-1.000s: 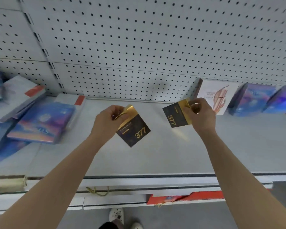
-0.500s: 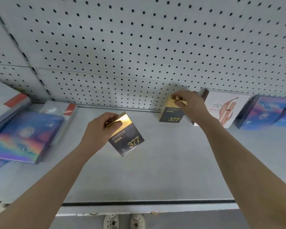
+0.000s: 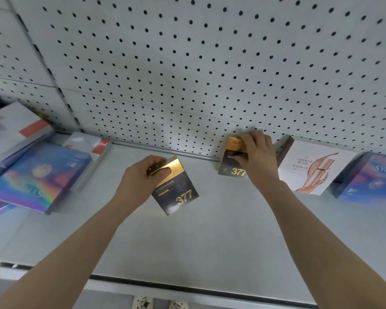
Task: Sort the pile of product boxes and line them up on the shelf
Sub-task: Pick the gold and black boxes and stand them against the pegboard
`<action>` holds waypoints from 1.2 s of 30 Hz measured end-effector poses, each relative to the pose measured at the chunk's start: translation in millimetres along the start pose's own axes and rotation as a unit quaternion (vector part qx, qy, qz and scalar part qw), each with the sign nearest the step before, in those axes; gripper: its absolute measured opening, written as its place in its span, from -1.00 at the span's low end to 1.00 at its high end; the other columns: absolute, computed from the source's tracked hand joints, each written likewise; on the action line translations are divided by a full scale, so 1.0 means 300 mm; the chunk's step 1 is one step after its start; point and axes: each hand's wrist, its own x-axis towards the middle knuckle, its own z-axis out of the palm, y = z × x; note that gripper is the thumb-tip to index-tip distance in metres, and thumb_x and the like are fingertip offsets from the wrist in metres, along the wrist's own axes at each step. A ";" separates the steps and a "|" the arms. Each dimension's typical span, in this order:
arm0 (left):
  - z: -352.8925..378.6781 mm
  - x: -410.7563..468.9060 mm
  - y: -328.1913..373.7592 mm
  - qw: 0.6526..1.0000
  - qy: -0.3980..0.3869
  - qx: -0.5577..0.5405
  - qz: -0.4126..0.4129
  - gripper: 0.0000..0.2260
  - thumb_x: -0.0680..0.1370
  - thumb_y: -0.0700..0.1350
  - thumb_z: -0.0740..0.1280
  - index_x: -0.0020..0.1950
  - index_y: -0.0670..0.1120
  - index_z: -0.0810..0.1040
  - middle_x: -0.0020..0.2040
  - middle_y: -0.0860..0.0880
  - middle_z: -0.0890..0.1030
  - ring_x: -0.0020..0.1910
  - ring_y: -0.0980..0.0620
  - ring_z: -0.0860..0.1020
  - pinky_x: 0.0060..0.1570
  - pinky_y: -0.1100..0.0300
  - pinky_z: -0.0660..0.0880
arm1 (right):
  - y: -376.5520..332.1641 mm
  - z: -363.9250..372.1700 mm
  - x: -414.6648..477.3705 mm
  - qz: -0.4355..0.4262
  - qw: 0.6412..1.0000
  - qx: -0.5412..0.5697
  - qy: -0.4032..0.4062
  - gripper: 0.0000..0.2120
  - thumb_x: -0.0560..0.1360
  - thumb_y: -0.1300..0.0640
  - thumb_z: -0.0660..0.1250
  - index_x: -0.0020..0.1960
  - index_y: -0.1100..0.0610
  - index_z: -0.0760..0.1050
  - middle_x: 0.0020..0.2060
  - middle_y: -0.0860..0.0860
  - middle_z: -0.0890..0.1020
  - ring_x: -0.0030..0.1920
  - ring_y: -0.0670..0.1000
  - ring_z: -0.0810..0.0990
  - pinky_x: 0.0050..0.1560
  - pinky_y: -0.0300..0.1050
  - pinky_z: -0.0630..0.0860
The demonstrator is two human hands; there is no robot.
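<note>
My left hand (image 3: 140,182) is curled round the gold top of a black-and-gold box (image 3: 176,192) marked "377" and holds it tilted above the shelf (image 3: 210,237). My right hand (image 3: 257,156) grips a second "377" box (image 3: 231,166) from above, with the thumb on its front. That one stands upright at the back of the shelf, close to the pegboard (image 3: 187,74). That makes two 377 boxes in all. Just right of the upright one leans one white box (image 3: 310,168) lettered "MARUBI", then a blue box (image 3: 370,181) whose lettering begins "SY". Far left lies the pile: one rainbow-foil box (image 3: 36,177) and two white red-tabbed boxes (image 3: 20,128).
</note>
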 end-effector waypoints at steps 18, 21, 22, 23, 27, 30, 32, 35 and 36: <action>0.114 0.027 0.149 0.996 -0.078 -0.036 0.033 -0.80 0.43 -0.03 0.48 0.00 0.13 0.56 -0.09 0.19 0.62 -0.11 0.22 0.56 -0.19 0.35 0.38 | -0.266 -0.158 -0.150 0.007 0.920 0.350 -0.177 -0.50 0.46 0.11 0.44 0.33 -0.08 0.36 0.09 -0.12 0.57 0.08 -0.13 0.54 0.02 -0.22 0.53; 0.137 0.034 0.162 0.996 -0.072 -0.012 0.059 -0.70 0.43 -0.01 0.48 0.12 0.11 0.50 -0.01 0.20 0.59 -0.05 0.20 0.55 -0.12 0.36 0.42 | -0.260 -0.151 -0.158 0.038 0.921 0.345 -0.176 -0.59 0.49 0.13 0.41 0.29 -0.07 0.40 0.00 -0.09 0.62 -0.02 -0.12 0.59 -0.01 -0.16 0.56; 0.138 0.039 0.153 0.996 -0.048 -0.004 0.069 -0.62 0.43 0.00 0.48 0.20 0.08 0.47 0.05 0.17 0.57 -0.02 0.18 0.54 -0.04 0.33 0.45 | -0.252 -0.149 -0.153 0.041 0.927 0.330 -0.175 -0.63 0.51 0.13 0.39 0.27 -0.07 0.41 0.00 -0.11 0.61 -0.04 -0.12 0.59 0.01 -0.14 0.57; 0.135 0.046 0.137 0.997 -0.020 0.006 0.074 -0.55 0.44 0.00 0.48 0.28 0.05 0.43 0.11 0.13 0.54 0.03 0.15 0.52 0.04 0.27 0.47 | -0.242 -0.145 -0.143 0.044 0.932 0.316 -0.171 -0.66 0.53 0.13 0.38 0.26 -0.07 0.42 0.01 -0.14 0.60 -0.04 -0.11 0.59 0.02 -0.12 0.58; 0.116 0.061 0.044 0.997 0.016 0.064 0.040 -0.51 0.49 -0.01 0.43 0.38 -0.03 0.38 0.22 0.02 0.50 0.10 0.09 0.51 0.17 0.08 0.48 | -0.225 -0.123 -0.046 0.054 0.952 0.268 -0.139 -0.69 0.54 0.18 0.35 0.22 -0.08 0.42 0.03 -0.11 0.55 -0.06 -0.05 0.56 -0.05 -0.21 0.52; 0.131 0.070 -0.012 0.994 -0.028 0.109 0.018 -0.52 0.53 -0.01 0.39 0.41 -0.05 0.37 0.25 -0.02 0.49 0.16 0.04 0.51 0.19 0.10 0.45 | -0.235 -0.085 0.038 0.031 0.962 0.238 -0.132 -0.68 0.52 0.22 0.35 0.22 -0.02 0.43 0.06 -0.04 0.54 -0.10 -0.03 0.55 -0.07 -0.20 0.50; 0.145 0.083 -0.032 0.989 -0.051 0.135 0.011 -0.50 0.55 0.00 0.35 0.45 -0.06 0.32 0.30 -0.04 0.47 0.23 0.00 0.49 0.21 0.12 0.41 | -0.240 -0.053 0.071 0.017 0.964 0.226 -0.139 -0.68 0.53 0.21 0.35 0.23 -0.03 0.41 0.07 -0.04 0.53 -0.11 -0.02 0.56 -0.05 -0.14 0.53; 0.169 0.106 -0.041 0.986 -0.071 0.151 0.002 -0.47 0.58 -0.01 0.32 0.50 -0.08 0.25 0.39 -0.05 0.41 0.33 -0.02 0.43 0.29 0.12 0.34 | -0.232 -0.009 0.091 -0.007 0.971 0.201 -0.129 -0.68 0.53 0.24 0.33 0.23 -0.01 0.42 0.10 -0.07 0.50 -0.16 -0.07 0.52 -0.10 -0.18 0.49; 0.178 0.113 -0.042 0.986 -0.073 0.150 0.002 -0.46 0.58 -0.01 0.31 0.51 -0.09 0.23 0.40 -0.05 0.40 0.34 -0.02 0.41 0.30 0.13 0.33 | -0.227 0.000 0.093 -0.013 0.974 0.193 -0.120 -0.68 0.53 0.26 0.33 0.22 0.00 0.43 0.12 -0.07 0.50 -0.16 -0.08 0.51 -0.11 -0.22 0.46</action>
